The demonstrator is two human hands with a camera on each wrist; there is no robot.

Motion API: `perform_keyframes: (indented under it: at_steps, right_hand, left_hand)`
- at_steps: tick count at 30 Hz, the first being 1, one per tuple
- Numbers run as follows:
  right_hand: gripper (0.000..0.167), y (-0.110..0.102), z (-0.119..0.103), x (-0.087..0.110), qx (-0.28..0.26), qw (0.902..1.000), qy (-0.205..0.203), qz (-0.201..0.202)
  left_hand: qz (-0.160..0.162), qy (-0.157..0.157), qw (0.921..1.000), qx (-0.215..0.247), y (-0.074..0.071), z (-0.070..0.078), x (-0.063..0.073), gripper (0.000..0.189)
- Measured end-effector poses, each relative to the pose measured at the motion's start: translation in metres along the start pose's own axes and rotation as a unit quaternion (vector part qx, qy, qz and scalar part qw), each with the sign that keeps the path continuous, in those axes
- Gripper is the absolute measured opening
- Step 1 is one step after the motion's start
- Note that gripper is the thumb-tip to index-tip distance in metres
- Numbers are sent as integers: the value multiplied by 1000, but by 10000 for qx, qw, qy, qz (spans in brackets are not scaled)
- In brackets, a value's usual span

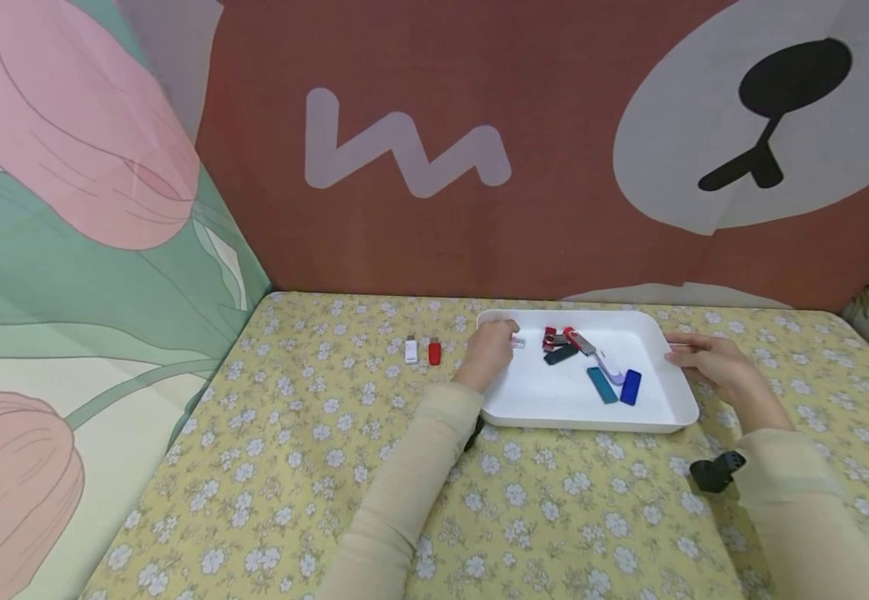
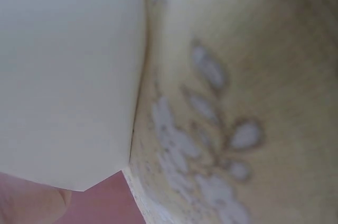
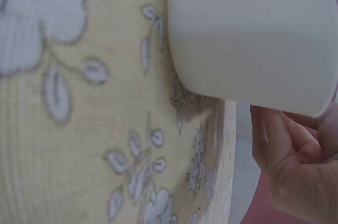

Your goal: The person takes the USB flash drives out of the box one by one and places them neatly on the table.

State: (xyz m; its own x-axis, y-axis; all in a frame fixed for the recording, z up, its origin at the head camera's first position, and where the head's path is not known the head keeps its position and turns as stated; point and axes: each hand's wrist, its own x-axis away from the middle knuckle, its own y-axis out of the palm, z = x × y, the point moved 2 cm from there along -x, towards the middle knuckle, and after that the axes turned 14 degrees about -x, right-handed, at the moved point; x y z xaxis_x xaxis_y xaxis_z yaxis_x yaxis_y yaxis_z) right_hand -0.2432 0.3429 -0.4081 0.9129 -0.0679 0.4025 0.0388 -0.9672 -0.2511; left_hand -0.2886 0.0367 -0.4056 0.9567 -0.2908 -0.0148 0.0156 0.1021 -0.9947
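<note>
A white rectangular tray [image 1: 554,408] lies on the table, holding several USB flash drives. My left hand [image 1: 488,354] reaches over its left wall and pinches a small clear-pink USB flash drive [image 1: 519,342] just inside; the thumb is hidden in the head view. In the left wrist view a fingertip [image 2: 37,200] shows past the tray wall [image 2: 68,76]. At the right end, my right hand [image 1: 715,362] holds the tray's rim with thumb and fingers. The right wrist view has this hand [image 3: 296,166] against the tray's outer wall [image 3: 253,39].
In the tray lie a red-and-silver drive [image 1: 579,340], a dark one [image 1: 561,355], a lavender one [image 1: 612,372], a teal one [image 1: 602,385] and a blue one [image 1: 631,387]. White [image 1: 411,351] and red [image 1: 435,353] drives sit left of it on the flowered cloth [image 1: 292,483].
</note>
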Motion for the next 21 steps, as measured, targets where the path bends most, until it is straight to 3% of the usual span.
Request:
perform_keyframes:
  at_steps: [7,12,17,21]
  right_hand:
    - [65,-1,0,-1,59,10000,-27,24]
    - [66,-2,-1,-1,17,9999,-95,-52]
    - [66,-2,3,-1,-45,10000,-63,-52]
    - [65,-2,3,-1,3,9999,-91,56]
  left_hand:
    - [-136,330,9994,6,0,0,1,30]
    - [-478,597,9969,162,0,-1,1,30]
    - [-896,658,9936,199,2,-1,4,26]
    - [-951,658,9931,192,3,0,5,26]
